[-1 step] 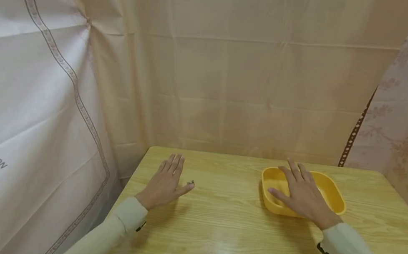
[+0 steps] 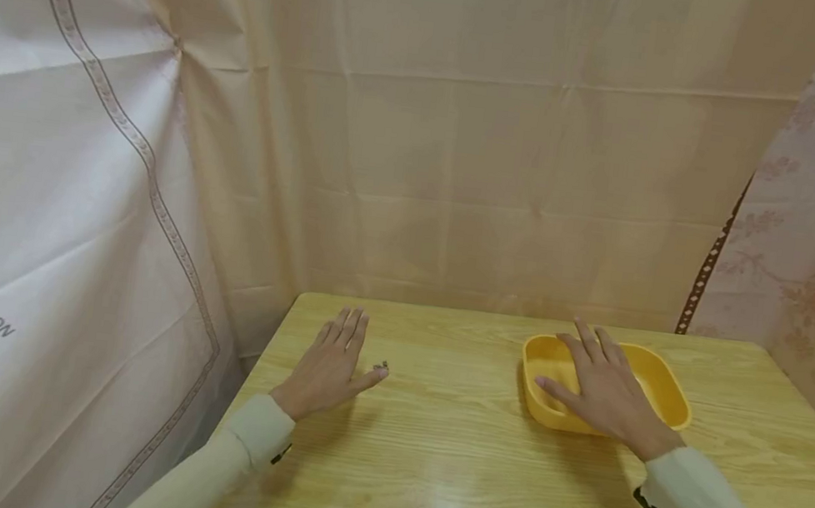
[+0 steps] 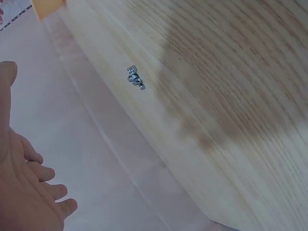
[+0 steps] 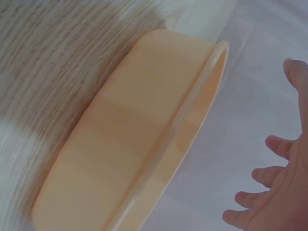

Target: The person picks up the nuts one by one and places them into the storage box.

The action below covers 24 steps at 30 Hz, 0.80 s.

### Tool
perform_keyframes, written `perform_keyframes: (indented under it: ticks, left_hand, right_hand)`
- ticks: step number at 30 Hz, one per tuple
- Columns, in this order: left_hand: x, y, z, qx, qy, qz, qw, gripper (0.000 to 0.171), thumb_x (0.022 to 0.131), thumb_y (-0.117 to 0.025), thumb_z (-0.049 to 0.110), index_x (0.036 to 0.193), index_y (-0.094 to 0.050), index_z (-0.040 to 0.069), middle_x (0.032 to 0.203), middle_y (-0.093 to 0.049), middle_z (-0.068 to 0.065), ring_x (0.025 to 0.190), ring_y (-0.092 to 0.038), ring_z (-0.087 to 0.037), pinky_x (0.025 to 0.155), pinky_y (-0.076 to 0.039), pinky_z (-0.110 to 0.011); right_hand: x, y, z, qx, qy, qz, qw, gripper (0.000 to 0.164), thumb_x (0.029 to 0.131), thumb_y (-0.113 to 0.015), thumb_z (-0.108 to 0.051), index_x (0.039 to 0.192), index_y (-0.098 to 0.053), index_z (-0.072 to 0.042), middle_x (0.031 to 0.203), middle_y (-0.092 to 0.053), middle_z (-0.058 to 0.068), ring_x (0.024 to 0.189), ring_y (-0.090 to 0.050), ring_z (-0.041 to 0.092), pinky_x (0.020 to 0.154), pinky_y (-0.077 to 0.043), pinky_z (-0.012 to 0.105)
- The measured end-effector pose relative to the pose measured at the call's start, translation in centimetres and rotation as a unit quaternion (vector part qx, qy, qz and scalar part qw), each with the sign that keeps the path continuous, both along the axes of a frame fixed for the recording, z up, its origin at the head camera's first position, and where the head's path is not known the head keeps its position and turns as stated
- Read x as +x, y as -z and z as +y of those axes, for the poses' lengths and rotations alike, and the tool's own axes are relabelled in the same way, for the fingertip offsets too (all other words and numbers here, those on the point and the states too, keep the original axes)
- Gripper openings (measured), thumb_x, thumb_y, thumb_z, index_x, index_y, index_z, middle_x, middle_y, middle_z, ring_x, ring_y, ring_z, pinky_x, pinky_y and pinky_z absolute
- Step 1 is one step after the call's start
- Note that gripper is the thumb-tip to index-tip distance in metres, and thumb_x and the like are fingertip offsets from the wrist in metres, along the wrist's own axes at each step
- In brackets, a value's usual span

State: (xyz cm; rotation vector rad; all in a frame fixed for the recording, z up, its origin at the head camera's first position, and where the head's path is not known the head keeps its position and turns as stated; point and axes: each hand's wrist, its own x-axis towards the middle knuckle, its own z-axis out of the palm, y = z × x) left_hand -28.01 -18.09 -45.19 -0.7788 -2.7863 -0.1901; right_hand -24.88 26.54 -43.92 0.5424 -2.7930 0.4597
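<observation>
No change can be made out between the head view's previous frame and this one: the same places are kept by both hands, the bin and the small metal pieces. From this it is judged that no grasp has been started. The left hand [image 2: 322,374] is held palm down above the far left part of the desk [image 2: 445,451], its fingers straight and its thumb stretched out to the side; nothing is gripped by it. Just beyond the thumb tip, as seen from the head, a little cluster of metal pieces [image 3: 135,78] (nuts or bolts, by the look of them, though too small to be told for certain) is seen lying on the desk. In the left wrist view the cluster is shown apart from the hand. The right hand [image 2: 607,390] is held over the yellow bin [image 2: 653,381], with fingers well spread and nothing gripped; in the right wrist view the rim is seen to be untouched by the visible fingers. The bin is set upright toward the far right of the desk, well apart from the metal pieces, and part of its inside is hidden by the hand. Behind the desk, a pale cloth [image 2: 450,142] is hung.
</observation>
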Motion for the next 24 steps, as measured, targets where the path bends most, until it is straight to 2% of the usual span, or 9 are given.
perform_keyframes:
  ticks: [5,8,10,17,20,24]
  left_hand:
    - [0.3,0.3,-0.2,0.007,0.007,0.027,0.9996,0.085,0.104,-0.057,0.048,0.157,-0.026,-0.010,0.159,-0.032,-0.032,0.148,-0.028,-0.048,0.118,-0.026,-0.060]
    - [0.2,0.8,-0.7,0.000,0.001,0.043,0.9991,0.073,0.104,-0.060,0.042,0.150,-0.041,-0.011,0.146,-0.048,-0.032,0.136,-0.045,-0.049,0.112,-0.036,-0.060]
    - [0.1,1.1,-1.1,-0.005,-0.009,0.041,0.9991,0.065,0.104,-0.060,0.042,0.144,-0.049,-0.009,0.139,-0.055,-0.029,0.129,-0.051,-0.046,0.107,-0.042,-0.058]
    - [-0.4,2.1,-2.6,0.034,-0.033,0.005,0.9989,0.044,0.102,-0.065,0.035,0.125,-0.064,-0.004,0.117,-0.065,-0.020,0.109,-0.060,-0.036,0.092,-0.051,-0.053]
    - [-0.6,2.8,-3.1,0.040,-0.039,-0.008,0.9984,0.040,0.101,-0.068,0.033,0.119,-0.066,-0.003,0.111,-0.066,-0.018,0.102,-0.060,-0.034,0.086,-0.053,-0.049]
    - [-0.8,3.6,-3.5,0.049,-0.049,-0.029,0.9972,0.039,0.100,-0.069,0.034,0.116,-0.067,-0.001,0.106,-0.064,-0.015,0.097,-0.060,-0.032,0.081,-0.053,-0.047]
  right_hand:
    - [0.3,-0.1,0.7,-0.013,0.009,-0.005,1.000,0.079,0.099,-0.061,-0.057,0.152,-0.042,-0.001,0.160,-0.027,0.032,0.142,-0.023,0.060,0.112,-0.019,0.072]
    - [0.5,0.0,1.7,-0.037,0.015,-0.008,0.999,0.071,0.103,-0.058,-0.051,0.149,-0.044,0.001,0.153,-0.038,0.032,0.137,-0.030,0.059,0.107,-0.025,0.073]
    - [0.7,0.1,2.5,-0.053,0.023,-0.007,0.998,0.066,0.105,-0.057,-0.047,0.146,-0.046,0.003,0.147,-0.044,0.032,0.133,-0.033,0.059,0.104,-0.027,0.073]
    - [2.0,1.2,6.2,-0.049,0.084,0.029,0.995,0.052,0.106,-0.057,-0.036,0.131,-0.057,0.010,0.121,-0.058,0.036,0.102,-0.051,0.052,0.083,-0.038,0.061]
    - [2.9,2.0,8.0,-0.045,0.118,0.008,0.992,0.054,0.107,-0.056,-0.036,0.128,-0.057,0.013,0.113,-0.057,0.039,0.095,-0.050,0.054,0.075,-0.041,0.060]
    - [4.0,3.0,10.1,-0.054,0.161,-0.041,0.985,0.059,0.107,-0.054,-0.037,0.126,-0.051,0.019,0.106,-0.053,0.041,0.089,-0.052,0.053,0.067,-0.045,0.057]
